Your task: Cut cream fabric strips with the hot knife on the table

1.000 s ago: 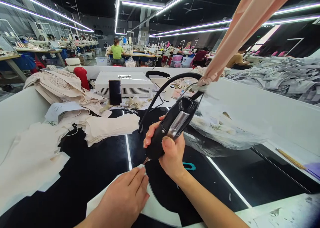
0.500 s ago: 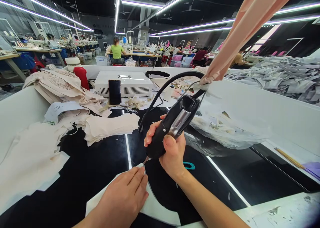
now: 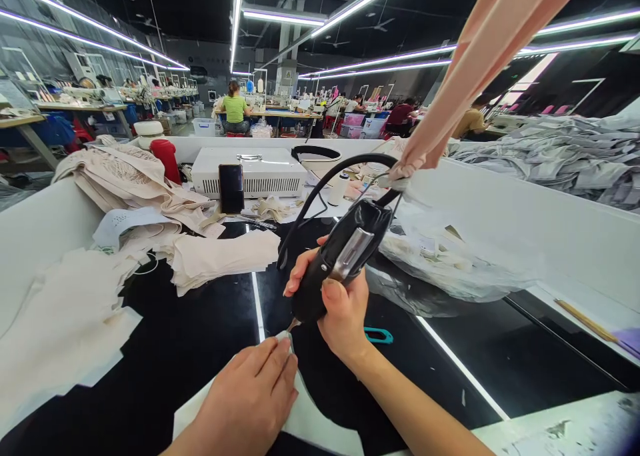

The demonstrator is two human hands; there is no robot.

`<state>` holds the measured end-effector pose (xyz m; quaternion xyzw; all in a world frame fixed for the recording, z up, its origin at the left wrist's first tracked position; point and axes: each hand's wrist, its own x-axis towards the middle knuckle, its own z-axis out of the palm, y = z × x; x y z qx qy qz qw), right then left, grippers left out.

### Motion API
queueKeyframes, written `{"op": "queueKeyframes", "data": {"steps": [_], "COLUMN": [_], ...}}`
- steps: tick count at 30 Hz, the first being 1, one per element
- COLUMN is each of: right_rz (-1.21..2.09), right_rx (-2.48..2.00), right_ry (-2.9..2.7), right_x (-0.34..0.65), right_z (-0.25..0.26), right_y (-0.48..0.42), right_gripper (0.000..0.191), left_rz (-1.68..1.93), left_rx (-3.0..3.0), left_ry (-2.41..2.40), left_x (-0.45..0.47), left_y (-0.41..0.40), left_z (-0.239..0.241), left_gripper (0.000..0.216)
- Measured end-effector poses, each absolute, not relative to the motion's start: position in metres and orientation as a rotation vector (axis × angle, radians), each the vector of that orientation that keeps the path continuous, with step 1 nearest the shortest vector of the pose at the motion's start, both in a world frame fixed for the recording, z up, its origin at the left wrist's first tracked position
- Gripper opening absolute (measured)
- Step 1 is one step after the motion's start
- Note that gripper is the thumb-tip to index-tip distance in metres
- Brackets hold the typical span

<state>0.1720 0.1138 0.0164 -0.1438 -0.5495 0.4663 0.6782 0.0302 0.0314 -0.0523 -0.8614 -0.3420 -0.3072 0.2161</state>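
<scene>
Stretching across the lower right, the dark tabletop gives bare room, running to a pale edge in the corner. Mid-frame, the right hand is wrapped tight round a black tool, tip right by the top corner of the pale fabric piece at bottom centre! The left hand lies over that piece, fingers together; thumb hidden, so whether it's pinching, can't tell. Teal object beside the right hand, plastic bag crowding centre right, fabric stack left of centre, tube lights overhead.
</scene>
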Motion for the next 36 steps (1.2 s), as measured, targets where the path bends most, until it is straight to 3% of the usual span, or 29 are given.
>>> {"op": "queueKeyframes", "data": {"steps": [36], "right_rz": [0.987], "right_rx": [-0.372], "right_ry": [-1.272], "right_x": [0.171], "right_z": [0.015], "right_y": [0.113], "right_gripper": [0.037], "left_rz": [-0.863], "left_rx": [-2.381], "left_ry": [-0.997], "left_x": [0.032], "left_y": [0.028], "left_z": [-0.051], "left_gripper": [0.046]}}
